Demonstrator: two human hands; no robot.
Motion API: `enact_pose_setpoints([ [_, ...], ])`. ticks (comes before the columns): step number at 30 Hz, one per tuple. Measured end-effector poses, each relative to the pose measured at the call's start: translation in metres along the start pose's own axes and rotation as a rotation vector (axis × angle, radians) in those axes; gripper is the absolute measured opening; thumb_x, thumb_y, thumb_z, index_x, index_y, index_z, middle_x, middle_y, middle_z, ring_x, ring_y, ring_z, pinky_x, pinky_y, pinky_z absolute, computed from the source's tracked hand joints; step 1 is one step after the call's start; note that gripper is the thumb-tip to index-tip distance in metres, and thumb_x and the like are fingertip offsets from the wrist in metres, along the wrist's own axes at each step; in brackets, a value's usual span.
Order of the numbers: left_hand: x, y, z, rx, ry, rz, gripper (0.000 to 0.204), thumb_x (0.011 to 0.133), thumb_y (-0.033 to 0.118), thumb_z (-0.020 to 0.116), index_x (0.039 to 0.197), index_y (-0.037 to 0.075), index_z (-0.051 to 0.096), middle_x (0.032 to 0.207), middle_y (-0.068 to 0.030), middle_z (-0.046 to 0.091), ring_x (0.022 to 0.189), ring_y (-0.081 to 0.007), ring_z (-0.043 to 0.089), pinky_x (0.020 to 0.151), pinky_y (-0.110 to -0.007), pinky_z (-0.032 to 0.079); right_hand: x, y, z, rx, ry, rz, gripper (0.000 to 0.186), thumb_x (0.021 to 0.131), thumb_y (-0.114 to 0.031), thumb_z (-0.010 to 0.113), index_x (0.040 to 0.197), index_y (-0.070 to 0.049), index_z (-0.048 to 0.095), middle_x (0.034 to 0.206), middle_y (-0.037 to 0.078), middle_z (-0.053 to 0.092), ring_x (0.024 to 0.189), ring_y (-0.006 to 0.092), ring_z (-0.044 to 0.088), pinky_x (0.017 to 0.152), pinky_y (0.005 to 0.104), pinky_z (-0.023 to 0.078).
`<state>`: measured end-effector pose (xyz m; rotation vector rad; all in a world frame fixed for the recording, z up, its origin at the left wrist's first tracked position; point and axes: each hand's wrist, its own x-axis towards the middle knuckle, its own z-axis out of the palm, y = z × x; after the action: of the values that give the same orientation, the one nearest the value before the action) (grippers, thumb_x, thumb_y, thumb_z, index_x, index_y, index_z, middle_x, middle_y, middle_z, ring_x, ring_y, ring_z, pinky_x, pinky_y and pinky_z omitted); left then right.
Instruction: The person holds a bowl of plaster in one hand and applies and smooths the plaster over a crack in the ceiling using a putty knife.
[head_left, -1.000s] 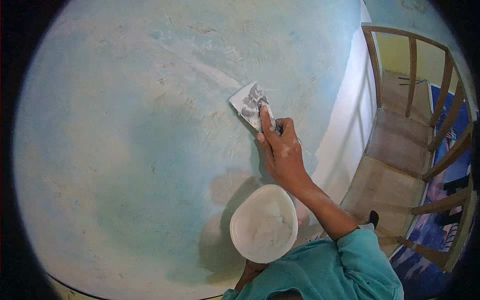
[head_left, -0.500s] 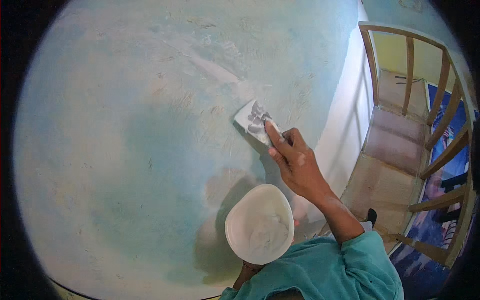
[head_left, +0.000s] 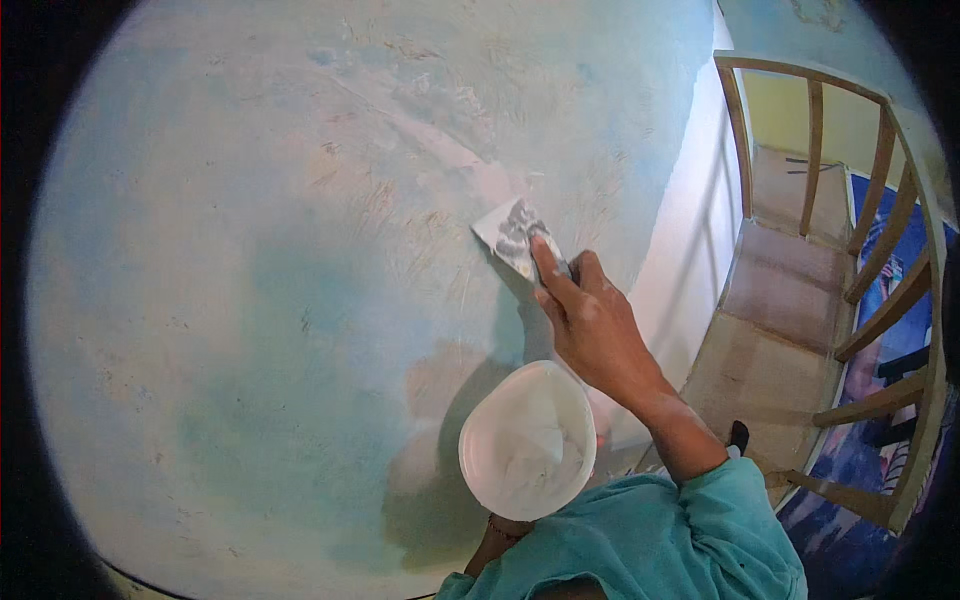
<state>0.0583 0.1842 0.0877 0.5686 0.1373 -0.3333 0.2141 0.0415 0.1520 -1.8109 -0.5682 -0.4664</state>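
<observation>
Lower than a second ago, the scraper (head_left: 512, 236) sits mid-frame, gripped by fingers of the right hand (head_left: 603, 328); one white streak (head_left: 440, 145) is spread above, scuffs (head_left: 372, 212) remain uncoated (left hand (head_left: 513, 526) mostly hidden by the tub (head_left: 497, 430); its fingers I cannot tell).

Wide fisheye, left of head-worn pair: faces downward, near mottled blue-green wall (head_left: 300, 400); staircase (head_left: 785, 270) farther off, right.

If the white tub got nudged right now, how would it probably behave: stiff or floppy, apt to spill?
The white tub would probably flex somewhat: its rim looks thin and out of round, though the wide view may exaggerate that. The white paste inside seems thick, its surface uneven, so it would likely cling rather than pour.
</observation>
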Motion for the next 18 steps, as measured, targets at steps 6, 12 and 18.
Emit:
enact_pose_setpoints([
  [6,0.008,-0.009,0.023,0.084,0.06,0.08,0.064,0.091,0.049,0.044,0.142,0.014,0.026,0.14,-0.0144,0.037,0.122,-0.0325,0.044,0.104,-0.047,0.036,0.005,-0.002,-0.024,0.063,-0.017,0.066,0.042,0.09,-0.014,0.054,0.131,-0.009,0.049,0.081,0.018,0.049,0.067,0.0295,0.055,0.065,0.0396,0.047],
  [12,0.006,-0.009,0.037,0.049,0.089,0.142,0.065,0.09,0.05,0.045,0.142,0.015,0.026,0.139,-0.016,0.035,0.121,-0.0353,0.044,0.102,-0.049,0.038,0.035,-0.006,-0.007,-0.032,0.095,0.034,0.04,0.091,-0.016,0.052,0.13,-0.006,0.05,0.084,0.019,0.051,0.068,0.0301,0.057,0.064,0.0395,0.049],
  [18,0.002,-0.007,0.039,-0.189,0.081,0.11,0.07,0.088,0.054,0.044,0.143,0.016,0.022,0.139,-0.0229,0.029,0.12,-0.0426,0.042,0.095,-0.054,0.041,0.028,-0.02,-0.015,-0.118,0.009,0.09,0.038,0.092,-0.016,0.051,0.129,-0.008,0.051,0.082,0.018,0.052,0.066,0.0287,0.058,0.064,0.0387,0.048],
])
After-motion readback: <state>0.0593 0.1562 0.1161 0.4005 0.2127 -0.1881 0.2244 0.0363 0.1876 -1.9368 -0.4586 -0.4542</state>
